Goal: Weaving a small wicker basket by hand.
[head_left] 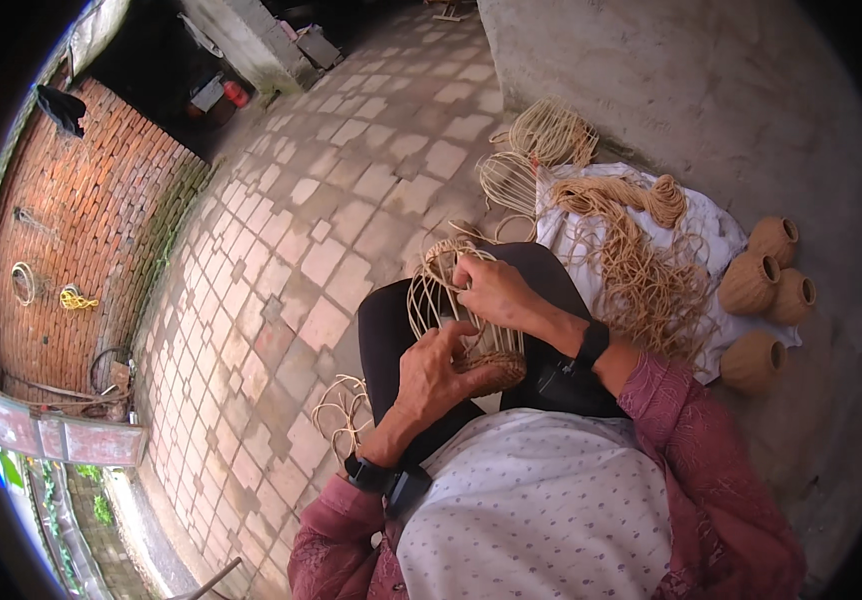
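Centre frame, the basket [501, 371] has one end woven, its ribs [423, 303] largely bare; left hand [433, 375] clasps it, right hand [501, 293] pinches ribs. Four pots [748, 283] at right look finished.

The open-ribbed basket [496, 373] had straw-pale ribs and a brown woven band; the heaped cord [651, 290] was golden tan, the cloth [554, 235] white. The sleeves [736, 490] were dusty rose, the white garment front [541, 510] speckled blue-grey, the trousers [381, 325] black.
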The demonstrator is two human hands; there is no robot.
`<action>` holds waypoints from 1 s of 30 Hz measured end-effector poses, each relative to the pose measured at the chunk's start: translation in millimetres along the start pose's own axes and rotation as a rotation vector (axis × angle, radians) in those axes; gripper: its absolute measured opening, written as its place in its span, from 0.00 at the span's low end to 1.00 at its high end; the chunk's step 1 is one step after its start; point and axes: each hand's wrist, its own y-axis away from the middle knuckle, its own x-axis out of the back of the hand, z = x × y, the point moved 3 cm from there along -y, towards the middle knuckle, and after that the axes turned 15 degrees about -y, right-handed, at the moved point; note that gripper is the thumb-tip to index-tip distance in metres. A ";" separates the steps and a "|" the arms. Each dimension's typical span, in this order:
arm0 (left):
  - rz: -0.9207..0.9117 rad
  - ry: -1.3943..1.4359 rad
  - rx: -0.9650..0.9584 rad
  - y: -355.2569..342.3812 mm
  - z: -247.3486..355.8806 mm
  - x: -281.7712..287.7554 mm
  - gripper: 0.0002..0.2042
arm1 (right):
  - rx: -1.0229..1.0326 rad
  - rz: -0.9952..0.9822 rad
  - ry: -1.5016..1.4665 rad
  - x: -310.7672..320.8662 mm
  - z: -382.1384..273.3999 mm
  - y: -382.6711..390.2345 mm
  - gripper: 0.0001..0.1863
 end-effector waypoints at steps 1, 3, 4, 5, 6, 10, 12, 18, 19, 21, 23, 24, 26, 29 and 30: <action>0.034 0.153 0.101 7.0 -5.8 -0.7 0.25 | 0.059 -0.018 0.015 -1.1 -11.8 -1.3 0.12; 0.064 0.161 0.105 18.4 -10.9 -8.8 0.26 | 0.181 -0.021 0.030 -2.1 -17.2 3.6 0.15; 0.096 0.167 0.119 22.6 -13.3 -11.1 0.27 | 0.185 -0.032 0.029 0.2 -17.4 11.4 0.15; 0.083 0.158 0.119 24.7 -14.2 -9.6 0.26 | -0.018 -0.097 -0.394 5.0 -15.8 22.6 0.14; 0.087 0.161 0.128 26.0 -14.9 -7.8 0.26 | -0.230 -0.159 -0.813 8.3 -15.0 35.4 0.14; 0.100 0.053 0.014 25.4 -12.8 -1.3 0.23 | -0.258 -0.327 -1.087 30.1 -16.4 80.6 0.15; 0.086 0.047 -0.008 24.8 -11.4 -1.8 0.21 | -0.283 -0.264 -0.859 40.3 1.5 91.7 0.16; 0.072 0.042 -0.056 22.1 -6.7 0.5 0.17 | -0.380 -0.174 -0.958 52.7 35.4 104.2 0.11; 0.144 0.029 -0.017 21.6 -3.9 5.0 0.16 | -0.416 -0.123 -0.965 54.0 38.6 104.9 0.12; 0.313 -0.055 -0.062 14.1 3.7 10.7 0.11 | -0.449 -0.065 -0.975 55.5 41.9 106.0 0.12; 0.281 -0.077 -0.149 2.3 10.5 7.4 0.10 | -0.480 -0.065 -0.976 54.8 39.8 107.5 0.13; 0.250 -0.097 -0.234 -1.5 15.5 4.8 0.10 | -0.478 -0.066 -0.975 55.9 40.7 107.2 0.13; 0.225 -0.124 -0.256 -8.9 22.0 2.3 0.07 | -0.385 0.048 -0.850 70.2 49.2 101.4 0.13; 0.167 -0.140 -0.152 -12.4 20.2 -1.6 0.05 | -0.368 0.051 -0.958 77.8 47.1 79.9 0.08; 0.164 -0.140 -0.152 -13.0 21.8 -1.3 0.05 | -0.338 0.069 -1.017 72.8 37.9 71.0 0.07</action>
